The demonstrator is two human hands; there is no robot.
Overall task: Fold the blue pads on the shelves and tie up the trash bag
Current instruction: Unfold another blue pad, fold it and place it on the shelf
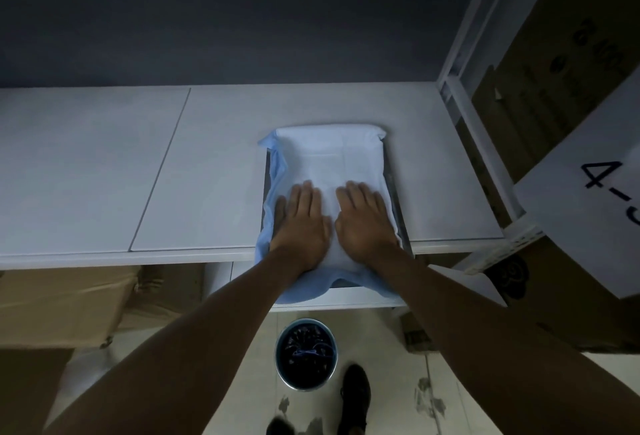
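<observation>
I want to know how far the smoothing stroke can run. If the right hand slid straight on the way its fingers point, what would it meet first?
The right hand lies flat on the pad, fingers pointing away toward the wall. Sliding on, it would cross more pad, reach its far edge, then bare shelf. Nothing else appears in that line before the wall.

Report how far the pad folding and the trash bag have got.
Done: the black trash bag in the bin below the shelf looks gathered, blue drawstring at its top. In hand: the left hand and right hand press flat on the blue pad, white side up over a tray. Left: the pad's actual folding.
</observation>
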